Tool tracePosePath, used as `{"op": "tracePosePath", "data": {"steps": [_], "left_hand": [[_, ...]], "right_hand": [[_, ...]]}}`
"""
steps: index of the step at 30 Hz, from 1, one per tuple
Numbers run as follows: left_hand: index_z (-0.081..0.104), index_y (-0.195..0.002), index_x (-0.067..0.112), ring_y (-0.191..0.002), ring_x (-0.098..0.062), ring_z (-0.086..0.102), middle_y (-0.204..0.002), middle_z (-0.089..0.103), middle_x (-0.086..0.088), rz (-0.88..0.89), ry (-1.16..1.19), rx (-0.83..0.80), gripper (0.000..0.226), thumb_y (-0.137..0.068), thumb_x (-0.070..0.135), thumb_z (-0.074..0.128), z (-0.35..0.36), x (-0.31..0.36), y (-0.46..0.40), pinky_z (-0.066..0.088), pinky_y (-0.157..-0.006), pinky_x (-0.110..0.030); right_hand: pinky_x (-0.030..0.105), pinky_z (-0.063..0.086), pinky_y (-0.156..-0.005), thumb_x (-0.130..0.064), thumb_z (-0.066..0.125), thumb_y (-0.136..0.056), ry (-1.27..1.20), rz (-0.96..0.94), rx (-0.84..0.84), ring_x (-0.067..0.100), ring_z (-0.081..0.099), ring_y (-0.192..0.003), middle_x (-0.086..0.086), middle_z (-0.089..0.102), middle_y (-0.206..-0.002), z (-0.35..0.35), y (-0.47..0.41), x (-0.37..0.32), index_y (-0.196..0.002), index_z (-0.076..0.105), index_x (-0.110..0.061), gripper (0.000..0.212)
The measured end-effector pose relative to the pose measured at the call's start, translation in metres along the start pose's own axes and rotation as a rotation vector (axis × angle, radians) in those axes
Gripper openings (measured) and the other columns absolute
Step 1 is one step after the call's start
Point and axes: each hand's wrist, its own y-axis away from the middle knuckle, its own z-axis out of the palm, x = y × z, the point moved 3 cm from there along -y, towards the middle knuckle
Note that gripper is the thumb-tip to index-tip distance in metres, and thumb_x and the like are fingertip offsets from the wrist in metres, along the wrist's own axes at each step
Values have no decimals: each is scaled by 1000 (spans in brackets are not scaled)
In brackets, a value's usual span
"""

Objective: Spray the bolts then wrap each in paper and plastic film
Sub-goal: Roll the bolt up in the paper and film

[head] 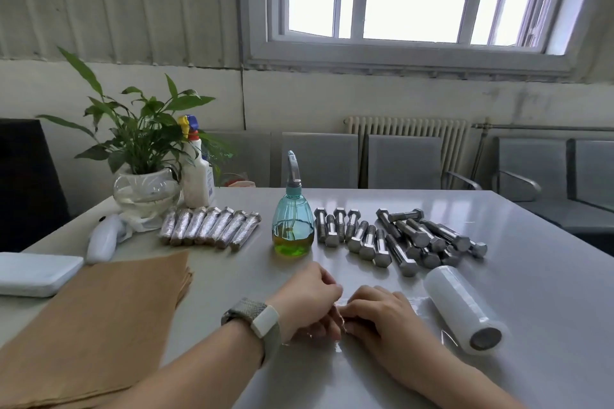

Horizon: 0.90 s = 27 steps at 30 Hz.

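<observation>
Both hands are meeting over clear film at the near edge of the table.

The left hand (307, 300) and right hand (375, 315) are lying side by side, fingers curled and pinching the plastic film (335, 347) spread flat on the table (498, 276); whether a bolt is lying under them I cannot tell. The film roll (463, 307) is lying just beside the right hand. Bare bolts (398, 239) are lying grouped towards the far right edge, the spray bottle (292, 226) is standing upright mid-table, and a row of wrapped bolts (209, 227) is sitting to its left. Brown paper sheets (99, 325) are lying stacked at the near left corner.
</observation>
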Motion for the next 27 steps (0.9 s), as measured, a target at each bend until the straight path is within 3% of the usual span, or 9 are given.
{"op": "tracePosePath", "data": {"steps": [4,7,10,17,27], "left_hand": [[36,-95,14,-38,-17,58,-46,61,0,-27,-22,-47,12,-96,5,27,-2,2,-2,35,-34,-17],[38,-100,17,-41,-20,60,-52,60,-1,-40,-40,-46,23,-92,2,22,-3,0,-3,37,-36,-19],[40,-100,19,-40,-18,59,-66,56,-6,-38,-75,-46,31,-89,-1,19,-1,0,-3,38,-36,-20],[46,-104,20,-46,-17,59,-78,60,-5,-24,-176,-120,31,-89,0,27,1,2,-1,39,-41,-23],[48,-101,20,-41,-13,54,-50,58,4,-12,-224,-112,26,-86,2,36,2,4,0,32,-42,-23]], "right_hand": [[13,24,-82,-44,58,-94,-21,19,15,-3,49,-103,-22,52,-94,-1,-1,0,-111,69,-45,20],[22,31,-86,-43,65,-90,-33,50,58,-3,53,-99,-21,59,-92,-3,-1,1,-111,68,-41,22],[21,30,-89,-37,70,-85,-102,68,98,-8,53,-93,-24,62,-88,-6,1,3,-117,53,-38,36],[32,34,-93,-39,53,-92,44,-70,74,4,56,-101,-15,63,-99,-12,3,-6,-116,55,-36,25],[25,32,-94,-38,66,-86,-74,22,84,-4,55,-97,-20,65,-95,-11,1,0,-110,55,-38,26]]}}
